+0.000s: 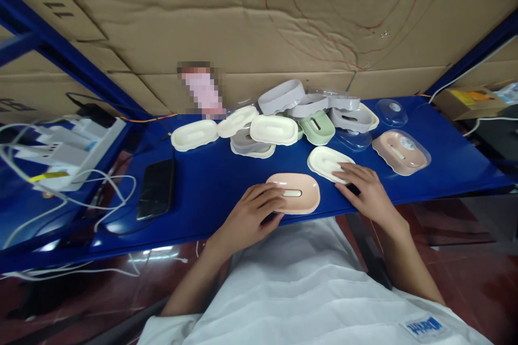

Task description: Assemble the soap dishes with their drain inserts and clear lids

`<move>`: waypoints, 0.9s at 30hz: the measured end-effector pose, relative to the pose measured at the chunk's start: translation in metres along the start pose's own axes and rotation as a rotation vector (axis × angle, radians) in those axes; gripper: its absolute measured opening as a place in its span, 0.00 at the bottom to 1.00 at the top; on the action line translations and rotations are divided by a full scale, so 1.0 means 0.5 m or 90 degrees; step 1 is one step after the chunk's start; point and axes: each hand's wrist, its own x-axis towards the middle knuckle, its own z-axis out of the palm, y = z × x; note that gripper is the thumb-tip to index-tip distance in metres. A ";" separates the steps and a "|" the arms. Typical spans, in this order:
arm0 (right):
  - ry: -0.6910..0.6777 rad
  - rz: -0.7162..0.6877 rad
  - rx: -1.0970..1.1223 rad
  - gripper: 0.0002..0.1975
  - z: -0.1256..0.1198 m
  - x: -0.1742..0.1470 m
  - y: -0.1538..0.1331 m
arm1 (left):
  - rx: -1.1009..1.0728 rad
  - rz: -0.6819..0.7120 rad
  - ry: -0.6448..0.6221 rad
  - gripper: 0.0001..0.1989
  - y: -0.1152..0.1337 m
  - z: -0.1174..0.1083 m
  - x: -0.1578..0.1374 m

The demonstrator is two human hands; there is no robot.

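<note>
My left hand is closed on the left end of a peach oval soap dish, fingers on top and thumb at its near edge. A white, capsule-shaped piece shows in the middle of this dish. To the right, my right hand grips the near right end of a cream oval tray with a raised middle. Its fingertips lie on top, and the thumb is by the near edge. Both pieces are at the front of the blue table. The undersides are hidden.
Behind lie several cream trays, grey rims and a green slotted dish. A peach dish under a clear lid sits at right. A black phone, white cables and power strips are at left.
</note>
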 end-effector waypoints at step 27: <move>0.010 -0.065 0.053 0.20 -0.102 0.181 -0.033 | 0.024 -0.022 0.028 0.24 0.003 0.000 -0.006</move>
